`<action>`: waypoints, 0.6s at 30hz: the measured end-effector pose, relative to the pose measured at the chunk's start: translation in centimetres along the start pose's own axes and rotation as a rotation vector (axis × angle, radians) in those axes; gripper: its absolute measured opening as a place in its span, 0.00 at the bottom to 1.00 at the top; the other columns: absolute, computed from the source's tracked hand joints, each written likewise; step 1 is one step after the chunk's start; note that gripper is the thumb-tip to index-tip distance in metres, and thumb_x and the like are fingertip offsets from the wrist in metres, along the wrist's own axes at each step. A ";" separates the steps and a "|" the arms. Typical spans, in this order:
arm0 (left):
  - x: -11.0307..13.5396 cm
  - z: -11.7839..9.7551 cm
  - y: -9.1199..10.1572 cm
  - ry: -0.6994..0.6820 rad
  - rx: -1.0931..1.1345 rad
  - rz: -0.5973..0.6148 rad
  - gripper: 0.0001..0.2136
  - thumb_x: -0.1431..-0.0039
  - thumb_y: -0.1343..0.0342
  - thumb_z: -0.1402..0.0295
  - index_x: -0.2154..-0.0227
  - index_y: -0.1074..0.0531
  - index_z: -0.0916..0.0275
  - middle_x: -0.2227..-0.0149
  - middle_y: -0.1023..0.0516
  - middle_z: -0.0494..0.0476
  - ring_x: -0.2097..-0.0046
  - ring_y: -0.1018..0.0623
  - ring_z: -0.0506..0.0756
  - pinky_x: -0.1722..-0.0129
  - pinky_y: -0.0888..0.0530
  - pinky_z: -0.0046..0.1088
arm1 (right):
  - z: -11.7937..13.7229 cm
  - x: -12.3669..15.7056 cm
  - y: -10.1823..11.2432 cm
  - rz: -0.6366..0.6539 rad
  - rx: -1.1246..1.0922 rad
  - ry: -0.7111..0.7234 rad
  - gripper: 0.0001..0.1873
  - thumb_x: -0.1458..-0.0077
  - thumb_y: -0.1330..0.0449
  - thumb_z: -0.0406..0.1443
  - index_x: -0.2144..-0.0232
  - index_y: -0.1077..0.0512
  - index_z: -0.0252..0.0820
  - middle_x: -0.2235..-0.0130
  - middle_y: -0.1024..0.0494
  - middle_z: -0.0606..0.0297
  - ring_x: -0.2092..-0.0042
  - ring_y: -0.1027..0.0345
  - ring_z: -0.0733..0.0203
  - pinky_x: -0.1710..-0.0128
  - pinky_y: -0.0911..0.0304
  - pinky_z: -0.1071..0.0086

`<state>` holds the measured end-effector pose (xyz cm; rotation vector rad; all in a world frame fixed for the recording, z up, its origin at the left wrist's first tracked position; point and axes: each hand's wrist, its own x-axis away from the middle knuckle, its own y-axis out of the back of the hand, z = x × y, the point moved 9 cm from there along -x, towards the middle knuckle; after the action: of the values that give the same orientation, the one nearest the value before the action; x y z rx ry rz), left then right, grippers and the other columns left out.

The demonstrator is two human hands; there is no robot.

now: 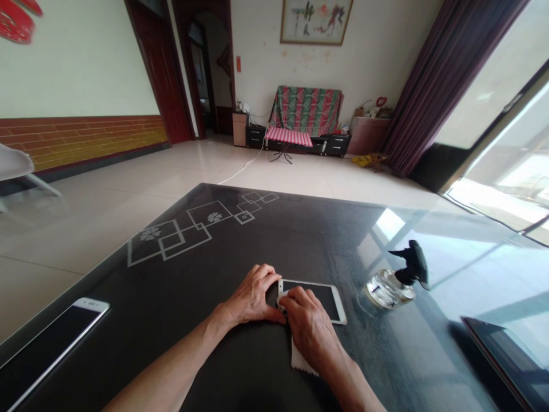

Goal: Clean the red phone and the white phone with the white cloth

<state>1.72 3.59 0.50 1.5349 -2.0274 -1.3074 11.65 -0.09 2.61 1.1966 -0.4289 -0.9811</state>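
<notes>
Your left hand (256,294) curls around one end of the white phone (326,293), with the fingers at its far corner and the thumb by its near one. That likely keeps the phone from sliding on the smooth, dark surface (300,234). The phone lies flat with its screen up, right in front of you, where both hands seem to reach it with ease.

Your right hand (309,329) is closed on a white cloth (303,361). Some of it pokes out by your fingertips over the phone, and a wavy end hangs out below your palm. Bunched up like that, it probably lets your fingers press on a small spot.

The spray bottle (390,289) stands just past the phone on your right, close but out of your way. A bigger-looking phone (51,346) lies well off to your left, and a dark flat device (510,360) lies off to your right, so neither seems to crowd you.
</notes>
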 end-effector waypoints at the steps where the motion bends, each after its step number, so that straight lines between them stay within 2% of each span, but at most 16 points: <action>1: 0.0 0.0 0.0 -0.004 -0.001 0.003 0.38 0.71 0.31 0.49 0.53 0.32 0.58 0.54 0.34 0.56 0.55 0.33 0.60 0.54 0.32 0.37 | -0.1 -0.2 -0.1 0.005 0.008 0.004 0.11 0.43 0.49 0.28 0.66 0.29 0.45 0.63 0.32 0.63 0.62 0.41 0.60 0.61 0.43 0.69; 4: -0.1 -0.2 0.1 -0.009 0.001 0.001 0.37 0.71 0.31 0.50 0.54 0.31 0.57 0.54 0.34 0.55 0.55 0.33 0.59 0.54 0.32 0.36 | -0.8 -1.5 -0.1 -0.006 0.051 -0.004 0.10 0.43 0.49 0.29 0.66 0.28 0.44 0.62 0.31 0.62 0.62 0.40 0.60 0.60 0.43 0.69; 9: -0.2 -0.1 0.0 0.012 0.003 0.009 0.35 0.71 0.31 0.51 0.57 0.30 0.58 0.55 0.34 0.55 0.55 0.33 0.60 0.54 0.33 0.37 | -1.6 -3.0 -0.1 -0.037 0.101 -0.019 0.13 0.42 0.50 0.28 0.61 0.28 0.44 0.61 0.30 0.61 0.63 0.40 0.60 0.60 0.43 0.69; 13: -0.2 0.0 -0.1 0.020 -0.003 0.027 0.36 0.71 0.32 0.48 0.55 0.30 0.58 0.54 0.34 0.56 0.55 0.33 0.60 0.54 0.33 0.38 | -1.2 -2.2 0.0 -0.008 0.076 0.034 0.12 0.41 0.50 0.29 0.62 0.28 0.44 0.62 0.31 0.62 0.62 0.40 0.60 0.59 0.43 0.68; 18: -0.2 -0.2 -0.1 -0.014 -0.009 0.085 0.35 0.68 0.31 0.52 0.53 0.32 0.56 0.53 0.34 0.56 0.54 0.33 0.60 0.53 0.34 0.37 | -0.4 -0.4 0.4 0.014 -0.005 0.088 0.13 0.40 0.51 0.29 0.61 0.28 0.45 0.61 0.31 0.63 0.60 0.40 0.60 0.59 0.43 0.68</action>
<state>2.00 3.67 0.59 1.4230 -2.0686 -1.2962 11.86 0.49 2.92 1.2255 -0.3646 -0.9139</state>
